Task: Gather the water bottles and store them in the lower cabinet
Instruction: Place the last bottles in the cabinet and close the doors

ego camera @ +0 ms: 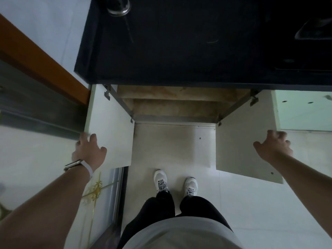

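Observation:
The lower cabinet [172,105] under the dark countertop stands with both white doors swung out. Its brown shelves show nothing on them from here. My left hand [89,151] grips the outer edge of the left door [113,126]. Over on the other side, my right hand [274,146] holds the top edge of the right door [242,141]. No water bottles are in view.
The dark countertop [197,47] spans the top, with a metal sink drain [118,8] at its far left and a dark object [312,31] at far right. An orange door frame [41,62] and glass panel lie left. My feet [176,182] stand on pale floor.

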The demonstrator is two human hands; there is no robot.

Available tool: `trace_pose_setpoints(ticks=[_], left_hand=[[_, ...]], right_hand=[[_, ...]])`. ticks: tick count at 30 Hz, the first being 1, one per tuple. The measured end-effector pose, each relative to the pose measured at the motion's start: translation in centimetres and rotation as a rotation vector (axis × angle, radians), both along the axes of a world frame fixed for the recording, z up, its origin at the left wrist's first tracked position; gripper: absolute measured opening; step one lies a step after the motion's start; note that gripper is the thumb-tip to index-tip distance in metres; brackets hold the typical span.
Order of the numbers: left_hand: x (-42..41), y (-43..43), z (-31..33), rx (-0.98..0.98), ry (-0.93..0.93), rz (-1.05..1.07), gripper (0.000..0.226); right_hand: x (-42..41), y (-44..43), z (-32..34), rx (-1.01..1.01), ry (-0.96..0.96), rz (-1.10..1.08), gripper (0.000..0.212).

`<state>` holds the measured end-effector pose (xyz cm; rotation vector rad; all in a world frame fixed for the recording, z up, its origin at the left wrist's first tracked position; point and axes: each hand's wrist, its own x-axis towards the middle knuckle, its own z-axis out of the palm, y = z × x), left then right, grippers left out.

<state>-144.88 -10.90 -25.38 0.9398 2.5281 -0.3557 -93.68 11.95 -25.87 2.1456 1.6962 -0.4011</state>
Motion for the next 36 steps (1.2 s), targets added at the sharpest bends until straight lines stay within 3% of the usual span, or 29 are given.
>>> trace_pose_setpoints(ticks=[9,15,20,28,31,36], left_hand=[[1.9,0.9,0.0,0.159,-0.064,-0.075,0.046],[4.7,2.0,-0.2,0.278,-0.208,-0.249,0.044],[6.6,2.6,-1.2,0.275,-0.328,-0.515,0.049],[6.5,7.6,-2.3,0.203,-0.132,-0.589,0.059],[6.4,10.2,-2.3,0.173,-0.042,-0.699,0.076],[7.6,15.3,-3.1,0.302,0.025,-0.749,0.092]], right_hand=[[-6.1,-1.3,1.0,-0.033,0.237,0.062,0.061],[-11.0,-1.7,1.3,-0.075,0.411,0.189,0.06],[-12.0,-1.3,1.0,-0.116,0.265,0.461,0.072],[-13.0,0.8,0.4,0.149,0.097,0.628,0.086],[-14.3,2.2,-0.5,0.257,0.122,0.721,0.089],[-16.2,6.3,-1.4,0.372,0.188,0.855,0.103]])
